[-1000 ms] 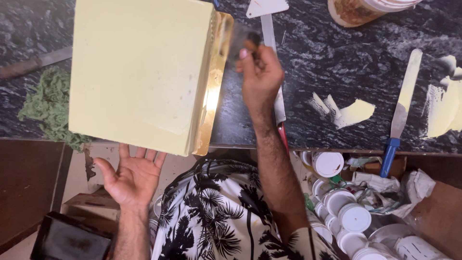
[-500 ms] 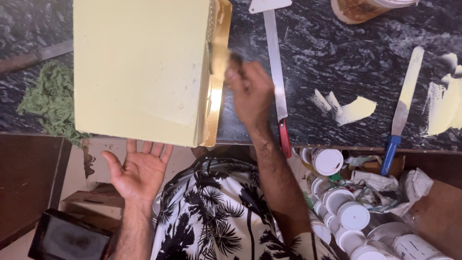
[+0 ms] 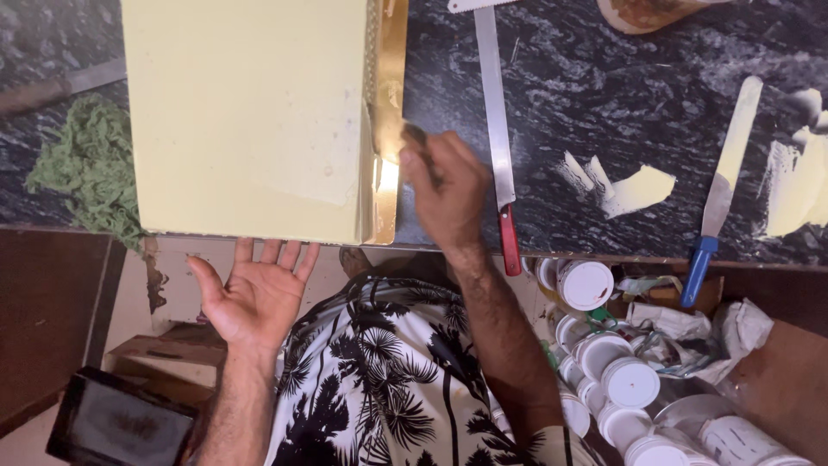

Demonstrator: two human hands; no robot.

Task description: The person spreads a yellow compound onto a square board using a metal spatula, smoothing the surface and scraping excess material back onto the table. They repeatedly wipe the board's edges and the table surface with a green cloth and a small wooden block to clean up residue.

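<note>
The large square cake coated in pale yellow icing [image 3: 246,116] sits on a gold board [image 3: 390,129] at the edge of the dark marble counter [image 3: 604,95] (heavy, soft-surfaced) — lift by the board only. Right hand [image 3: 444,190] pinches the board's edge; left hand [image 3: 259,293] spread open, empty, below the counter's edge.

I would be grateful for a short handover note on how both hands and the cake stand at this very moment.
Left hand: open, palm up, fingertips under the near edge of the gold board, holding nothing.
Right hand: fingers closed at the cake's right side beside the board; whether it holds something small cannot be told.
Pale yellow cake: sits on the board on the dark counter, which it overhangs; its top is coated smooth.
Nearby: long knife with red handle right of the hand, blue-handled spatula smeared with cream, green cloth at left.
Left to do: the right side face, as far as can be seen.
</note>
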